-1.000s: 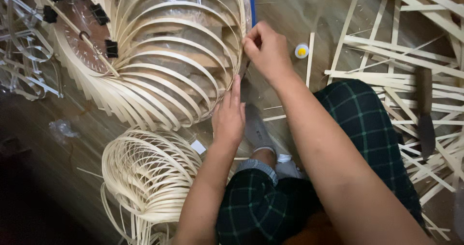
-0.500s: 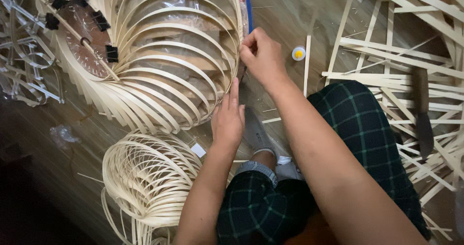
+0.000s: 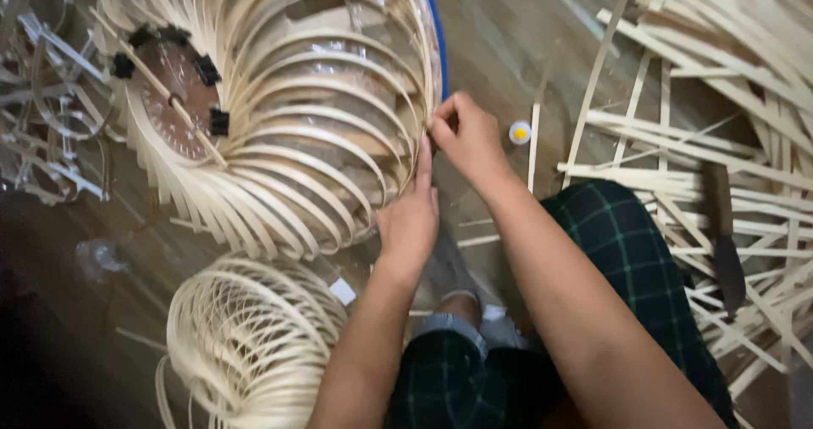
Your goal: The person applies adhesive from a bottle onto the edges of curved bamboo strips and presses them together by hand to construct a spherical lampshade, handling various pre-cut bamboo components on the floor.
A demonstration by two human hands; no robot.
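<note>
Leftmost, the large spiral frame of bent bamboo strips (image 3: 279,132) lies on the floor, a smaller strip coil (image 3: 254,336) below it. At the frame's right rim, the left hand (image 3: 411,217) presses flat with fingers extended, and the right hand (image 3: 464,137) pinches 1 strip. Right of the frame lie a small yellow cap (image 3: 520,132) and loose bamboo slats (image 3: 677,149).

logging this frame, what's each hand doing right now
left hand: open, fingers flat against the bamboo strip frame.
right hand: fingers pinched shut on a strip at the frame's edge.
</note>
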